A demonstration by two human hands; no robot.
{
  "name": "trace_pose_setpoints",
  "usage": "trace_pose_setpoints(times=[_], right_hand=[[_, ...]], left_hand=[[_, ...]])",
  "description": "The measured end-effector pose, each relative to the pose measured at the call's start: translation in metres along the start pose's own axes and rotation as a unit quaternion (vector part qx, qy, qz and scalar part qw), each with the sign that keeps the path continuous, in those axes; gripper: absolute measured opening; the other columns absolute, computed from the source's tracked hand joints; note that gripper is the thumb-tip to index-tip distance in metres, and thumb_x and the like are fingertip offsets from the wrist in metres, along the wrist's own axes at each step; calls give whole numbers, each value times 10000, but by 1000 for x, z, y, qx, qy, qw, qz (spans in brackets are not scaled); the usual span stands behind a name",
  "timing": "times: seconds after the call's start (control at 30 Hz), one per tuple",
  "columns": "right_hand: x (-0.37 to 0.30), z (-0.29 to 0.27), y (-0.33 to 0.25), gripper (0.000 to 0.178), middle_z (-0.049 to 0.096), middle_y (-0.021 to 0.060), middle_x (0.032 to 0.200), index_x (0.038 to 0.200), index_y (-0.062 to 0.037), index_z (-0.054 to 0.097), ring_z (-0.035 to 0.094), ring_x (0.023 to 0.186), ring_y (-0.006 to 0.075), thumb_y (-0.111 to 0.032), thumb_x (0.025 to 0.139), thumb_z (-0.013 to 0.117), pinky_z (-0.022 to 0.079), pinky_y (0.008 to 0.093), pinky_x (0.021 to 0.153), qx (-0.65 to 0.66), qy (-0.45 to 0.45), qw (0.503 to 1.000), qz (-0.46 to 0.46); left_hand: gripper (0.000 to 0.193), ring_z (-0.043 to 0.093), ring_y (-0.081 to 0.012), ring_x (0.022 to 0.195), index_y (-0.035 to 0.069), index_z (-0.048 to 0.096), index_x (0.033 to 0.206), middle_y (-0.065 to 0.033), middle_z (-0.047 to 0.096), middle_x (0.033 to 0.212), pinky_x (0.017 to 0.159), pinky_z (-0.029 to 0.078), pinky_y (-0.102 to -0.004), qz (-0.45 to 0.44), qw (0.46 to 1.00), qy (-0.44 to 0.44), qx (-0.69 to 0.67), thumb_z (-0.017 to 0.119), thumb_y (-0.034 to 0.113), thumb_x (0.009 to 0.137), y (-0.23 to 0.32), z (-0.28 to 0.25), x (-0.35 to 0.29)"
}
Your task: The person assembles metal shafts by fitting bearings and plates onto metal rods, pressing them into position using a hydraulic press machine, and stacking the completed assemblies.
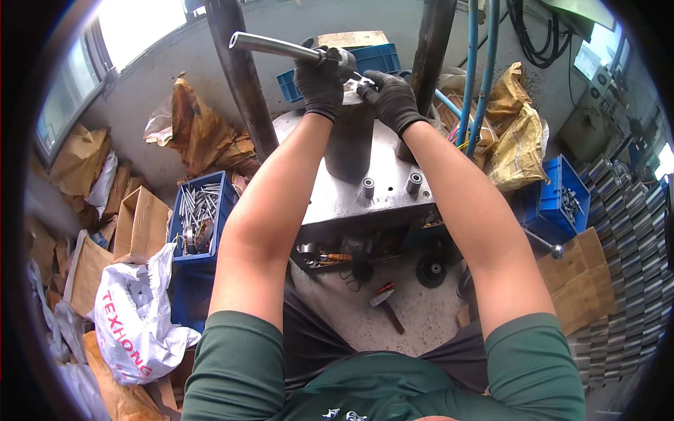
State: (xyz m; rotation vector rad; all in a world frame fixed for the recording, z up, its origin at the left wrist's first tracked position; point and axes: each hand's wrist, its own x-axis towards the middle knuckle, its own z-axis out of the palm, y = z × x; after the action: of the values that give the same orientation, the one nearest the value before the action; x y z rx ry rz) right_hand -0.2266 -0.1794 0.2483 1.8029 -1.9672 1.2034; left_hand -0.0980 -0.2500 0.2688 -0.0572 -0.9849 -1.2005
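Observation:
My gloved left hand (318, 88) is wrapped round a shiny metal tube (274, 46), which points out to the left with its hollow end showing. Close by on the right, my gloved right hand (394, 102) is closed on a small shiny metal piece (366, 82); its exact kind is hard to make out. Both hands are raised over a dark upright cylinder (349, 147) on a pale metal machine table (319, 203). Two short hollow metal posts, one on the left (368, 186) and one on the right (414, 184), stand near the table's front edge.
Dark steel columns (242, 77) rise behind the table. A blue crate (225, 200) of metal rods stands left, and another blue crate (562, 196) right. A hammer (388, 309) lies on the floor. Stacked metal tubes (621, 281) fill the far right, beside blue hoses (484, 77).

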Motion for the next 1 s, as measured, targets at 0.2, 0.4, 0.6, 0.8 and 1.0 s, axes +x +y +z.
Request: trace_pose_setpoints(times=[0.2, 0.4, 0.6, 0.8, 1.0], right_hand=[[14, -4, -1, 594, 737, 165, 1213, 1432, -184, 611, 680, 1179, 325, -424, 907, 748, 515, 436, 1037, 0, -39, 999, 32], [20, -10, 0, 578, 742, 162, 1206, 1418, -182, 625, 690, 1166, 326, -415, 903, 746, 523, 411, 1031, -24, -73, 997, 18], [19, -16, 1, 560, 750, 154, 1183, 1409, -189, 632, 694, 1154, 322, -421, 910, 739, 528, 413, 1020, 8, -97, 995, 37], [-11, -35, 3, 341, 742, 150, 1075, 1239, -126, 656, 720, 1033, 333, -307, 951, 677, 555, 478, 908, -34, -66, 994, -75], [-121, -182, -7, 195, 659, 134, 858, 956, -43, 632, 671, 797, 337, -77, 765, 653, 534, 449, 723, -291, -230, 859, -354]], left_hand=[[332, 674, -190, 850, 62, 564, 1167, -69, 635, 976, 619, 632, -359, 27, 986, 162, 33, 755, 30, 897, -12, -17, 22], [144, 655, -152, 727, 63, 620, 962, -28, 633, 839, 596, 600, -323, -7, 986, 82, 144, 721, -4, 886, -15, -27, 27], [103, 645, -136, 677, 36, 606, 816, -40, 647, 773, 577, 558, -294, 11, 959, 51, 279, 693, -6, 852, -6, -15, 26], [135, 687, -213, 651, 15, 633, 871, -98, 695, 744, 619, 568, -366, -54, 934, -21, 352, 712, 89, 790, -4, -1, 47], [283, 696, -279, 648, 31, 613, 876, -108, 665, 684, 659, 576, -407, -53, 875, -54, 478, 802, 212, 767, 17, 12, 55]])
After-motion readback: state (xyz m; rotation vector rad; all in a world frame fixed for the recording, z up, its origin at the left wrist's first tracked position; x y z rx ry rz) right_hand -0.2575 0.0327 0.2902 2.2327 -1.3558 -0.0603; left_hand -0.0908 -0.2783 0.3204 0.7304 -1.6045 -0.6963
